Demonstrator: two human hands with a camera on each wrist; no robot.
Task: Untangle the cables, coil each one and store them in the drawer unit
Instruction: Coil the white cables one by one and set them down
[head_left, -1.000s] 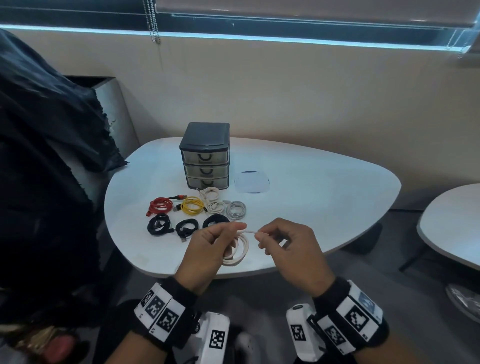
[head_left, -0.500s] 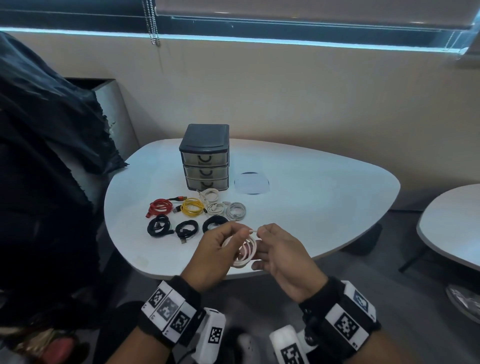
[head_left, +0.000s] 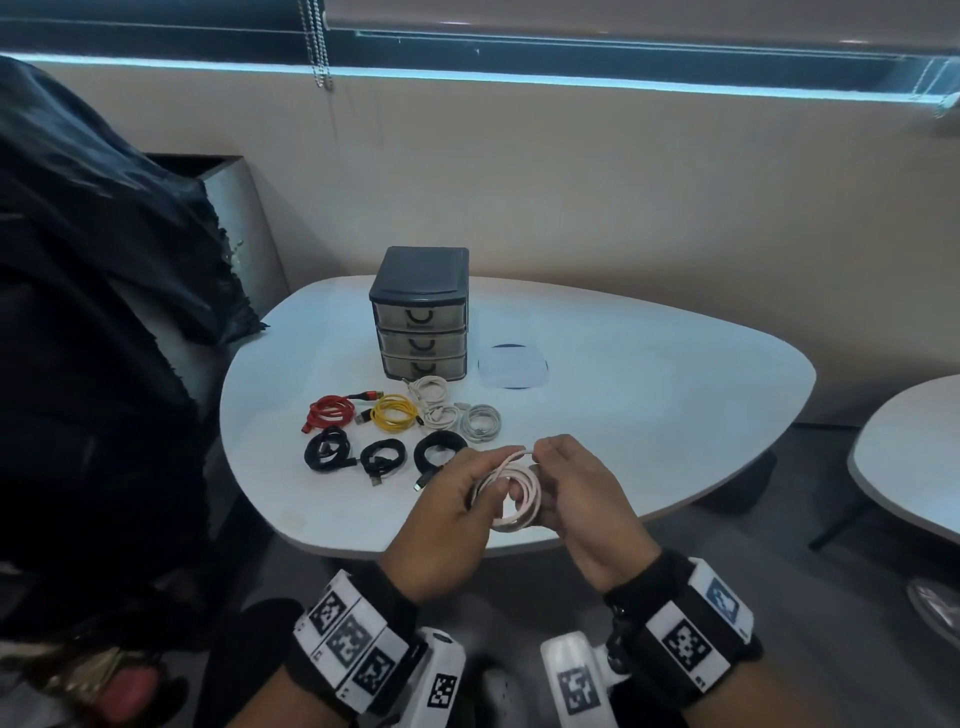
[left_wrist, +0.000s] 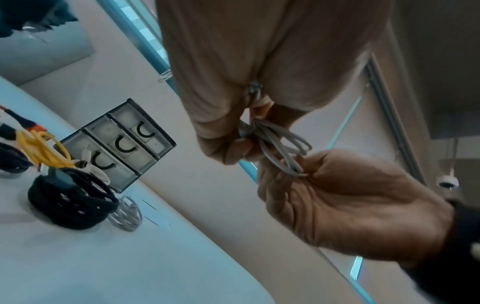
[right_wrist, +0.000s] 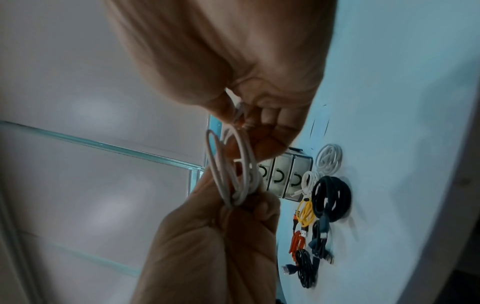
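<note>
Over the table's near edge, both hands hold a coiled white cable (head_left: 511, 491). My left hand (head_left: 467, 483) grips the coil's left side, and my right hand (head_left: 556, 467) pinches the cable's end at the top of the coil. The left wrist view shows the loops (left_wrist: 280, 144) pinched between the two hands, as does the right wrist view (right_wrist: 233, 164). The dark drawer unit (head_left: 421, 312) stands at the back of the table with its three drawers closed. In front of it lie coiled cables: red (head_left: 330, 410), yellow (head_left: 395, 413), white (head_left: 434, 395), grey (head_left: 480, 421) and three black (head_left: 383, 457).
The white table (head_left: 649, 405) has a flat white disc (head_left: 513, 366) to the right of the drawer unit. A dark cloth (head_left: 104, 260) hangs over a chair at the left. A second table (head_left: 914, 457) stands at the right.
My right hand has moved left, bringing the cable's end in to the coil. Both hands now close together around the coil, slightly higher over the table edge.
</note>
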